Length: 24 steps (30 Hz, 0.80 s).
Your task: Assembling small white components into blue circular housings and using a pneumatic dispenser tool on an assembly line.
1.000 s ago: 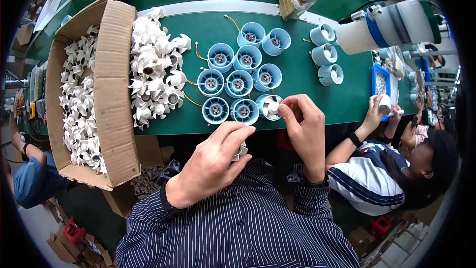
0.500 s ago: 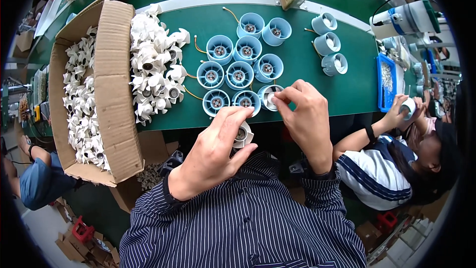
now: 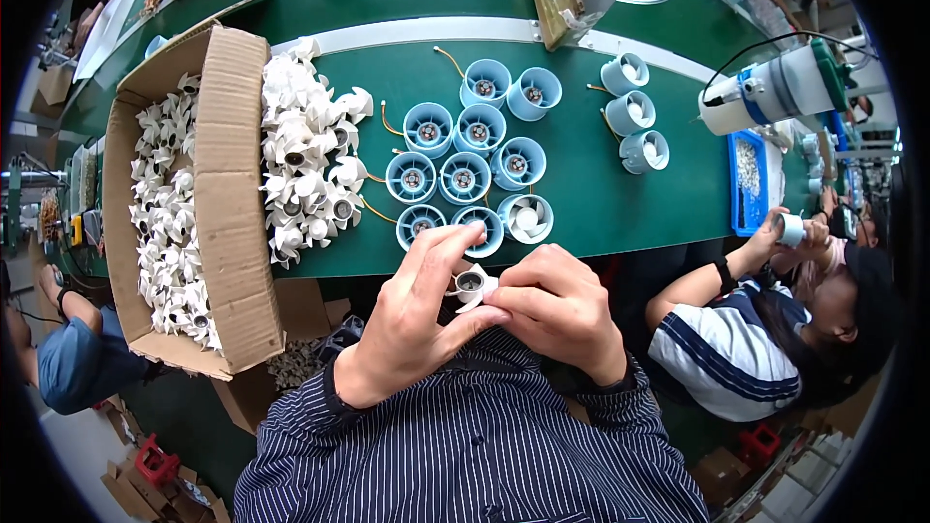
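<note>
The fan [image 3: 472, 284] is smooth, matt plastic, the cups [image 3: 632, 154] smooth, faintly glossy plastic. The box [image 3: 235, 203] is rough, matt cardboard; the table [image 3: 591, 199] smooth and glossy; the shirt [image 3: 455, 446] matt cloth.

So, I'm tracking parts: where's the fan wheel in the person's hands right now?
In the head view, the white fan wheel is near the centre, held between the left hand and right hand, just below the nearest row of blue housings.

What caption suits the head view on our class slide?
Left hand and right hand hold a white bladed plastic rotor near light-blue cylindrical housings on a green table.
</note>
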Available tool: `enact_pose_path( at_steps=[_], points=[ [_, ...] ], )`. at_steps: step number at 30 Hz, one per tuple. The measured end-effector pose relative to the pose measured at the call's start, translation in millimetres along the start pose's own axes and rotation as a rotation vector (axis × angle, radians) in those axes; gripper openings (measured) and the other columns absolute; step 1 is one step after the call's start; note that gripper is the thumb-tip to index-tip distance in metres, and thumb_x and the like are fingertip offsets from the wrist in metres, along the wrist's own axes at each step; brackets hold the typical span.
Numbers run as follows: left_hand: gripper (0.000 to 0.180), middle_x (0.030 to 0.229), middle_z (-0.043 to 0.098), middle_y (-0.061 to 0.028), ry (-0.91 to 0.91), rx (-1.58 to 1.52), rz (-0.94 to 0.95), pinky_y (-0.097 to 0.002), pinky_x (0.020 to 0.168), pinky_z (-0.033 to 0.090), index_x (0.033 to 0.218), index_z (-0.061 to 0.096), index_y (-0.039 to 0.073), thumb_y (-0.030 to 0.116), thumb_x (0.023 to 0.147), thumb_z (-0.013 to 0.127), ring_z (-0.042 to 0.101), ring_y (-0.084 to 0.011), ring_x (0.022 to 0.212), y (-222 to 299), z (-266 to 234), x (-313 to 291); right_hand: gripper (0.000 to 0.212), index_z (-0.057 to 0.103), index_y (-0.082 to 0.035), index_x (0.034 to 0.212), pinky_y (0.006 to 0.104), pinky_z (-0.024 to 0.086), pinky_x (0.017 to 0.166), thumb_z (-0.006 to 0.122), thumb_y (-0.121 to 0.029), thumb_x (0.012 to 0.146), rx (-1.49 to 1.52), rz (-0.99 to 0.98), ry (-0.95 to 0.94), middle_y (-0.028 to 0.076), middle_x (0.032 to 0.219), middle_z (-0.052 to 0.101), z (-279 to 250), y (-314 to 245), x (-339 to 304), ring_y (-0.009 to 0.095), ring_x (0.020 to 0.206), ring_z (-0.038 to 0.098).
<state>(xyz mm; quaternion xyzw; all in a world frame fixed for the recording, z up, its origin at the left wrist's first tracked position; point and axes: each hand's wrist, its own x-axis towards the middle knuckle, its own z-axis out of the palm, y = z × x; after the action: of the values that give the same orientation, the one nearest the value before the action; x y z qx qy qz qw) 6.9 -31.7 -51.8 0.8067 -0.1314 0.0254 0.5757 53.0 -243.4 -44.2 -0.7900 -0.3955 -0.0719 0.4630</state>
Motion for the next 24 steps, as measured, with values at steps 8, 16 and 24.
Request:
enact_pose_path(
  at_steps=[8,16,24],
  points=[
    [0.078,0.143,0.061,-0.0224,-0.022,0.082,0.011,-0.0307,0.075,0.066,0.152,0.050,-0.004,0.003,0.085,0.090,0.077,-0.0223,0.097,6,-7,1,0.008,0.071,0.001,0.099,0.0311,0.051,0.068,0.077,-0.004,0.098,-0.031,0.386,0.187,0.008,0.084,0.070,-13,32,16,0.017,0.074,0.064],
    [0.034,0.102,0.074,-0.0108,-0.296,0.438,0.284,-0.0368,0.074,0.063,0.114,0.073,-0.001,0.014,0.086,0.085,0.075,-0.0247,0.087,9,-9,-6,0.017,0.068,0.005,0.101,0.0285,0.047,0.066,0.071,-0.012,0.104,-0.056,0.602,0.147,0.006,0.079,0.067,-16,85,33,0.011,0.071,0.058],
    [0.025,0.088,0.068,-0.0071,-0.362,0.518,0.318,-0.0338,0.070,0.059,0.111,0.072,-0.002,0.014,0.091,0.073,0.071,-0.0211,0.081,3,-14,-15,0.015,0.078,-0.003,0.099,0.0374,0.050,0.065,0.084,-0.011,0.089,-0.312,0.467,0.098,0.010,0.087,0.071,-15,75,45,0.023,0.072,0.066]
  ],
)
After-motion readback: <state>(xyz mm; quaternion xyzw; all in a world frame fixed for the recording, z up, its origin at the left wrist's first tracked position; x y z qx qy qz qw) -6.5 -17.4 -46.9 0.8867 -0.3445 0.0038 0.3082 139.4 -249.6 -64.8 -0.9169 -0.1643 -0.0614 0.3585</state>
